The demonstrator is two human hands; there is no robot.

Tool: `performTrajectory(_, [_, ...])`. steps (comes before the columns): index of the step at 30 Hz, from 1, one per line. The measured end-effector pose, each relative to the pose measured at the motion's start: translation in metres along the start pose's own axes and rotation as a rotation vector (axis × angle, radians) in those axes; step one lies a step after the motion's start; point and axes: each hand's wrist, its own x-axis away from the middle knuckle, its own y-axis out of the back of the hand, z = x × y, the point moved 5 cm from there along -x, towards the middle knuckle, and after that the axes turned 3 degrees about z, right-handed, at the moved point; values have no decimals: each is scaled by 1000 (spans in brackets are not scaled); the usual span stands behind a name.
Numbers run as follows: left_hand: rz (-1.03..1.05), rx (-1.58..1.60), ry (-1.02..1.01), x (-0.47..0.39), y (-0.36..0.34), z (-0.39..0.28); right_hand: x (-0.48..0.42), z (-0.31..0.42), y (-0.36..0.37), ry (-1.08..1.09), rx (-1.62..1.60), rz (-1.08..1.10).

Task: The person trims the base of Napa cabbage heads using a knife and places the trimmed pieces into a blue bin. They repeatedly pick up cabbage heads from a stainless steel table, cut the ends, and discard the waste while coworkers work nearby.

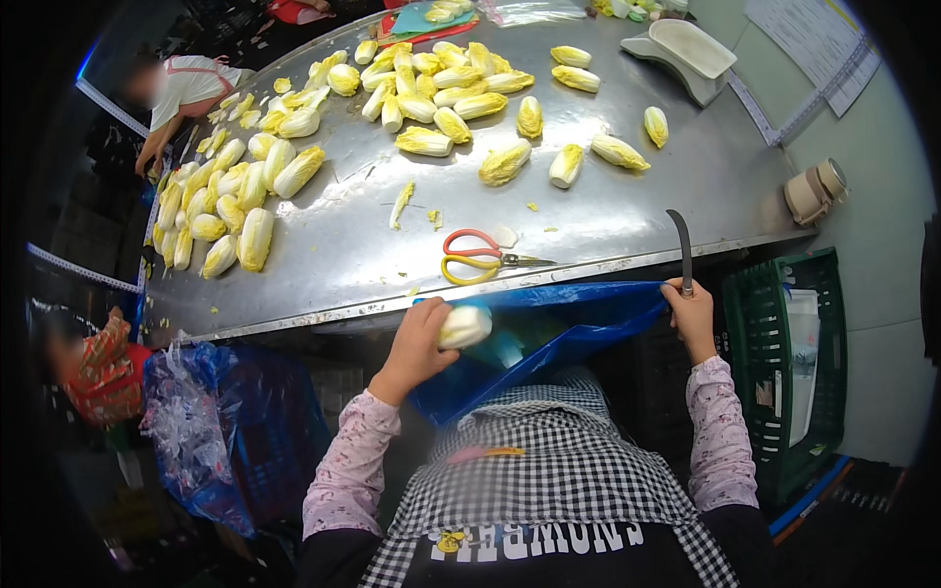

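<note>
My left hand point(420, 344) holds a small trimmed napa cabbage point(465, 328), its pale base end facing right, over the opening of a blue plastic bag point(588, 338). At the bag's right edge, my right hand point(691, 312) grips a curved knife point(684, 246) with its blade pointing away from me, and pinches the bag's rim. Inside the bag, pale shapes show dimly. Scissors point(478, 257) with red and yellow handles lie near the edge of the metal table point(353, 257). Many yellow-white napa cabbages point(456, 95) are spread and heaped beyond them.
A scale point(684, 59) and a beige lidded cup point(814, 192) stand at the table's right. A green crate point(831, 367) is at my right; a blue-bagged container point(250, 426) is at my left. Two people work point(184, 88) point(110, 367) along the left.
</note>
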Motion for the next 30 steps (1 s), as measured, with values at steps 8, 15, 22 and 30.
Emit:
performTrajectory(8, [-47,264,249,-14,10,4,-1,24,-20,201,65,-113])
performTrajectory(15, [-124,342,408,-47,-6,27,-45,32,-26,307,482,-207])
performTrajectory(22, [13,371,658,-61,-27,52,19,96,-154,145,-240,467])
performTrajectory(30, [-287,372,545,-45,10,0,-60,52,-212,-108,-10,651])
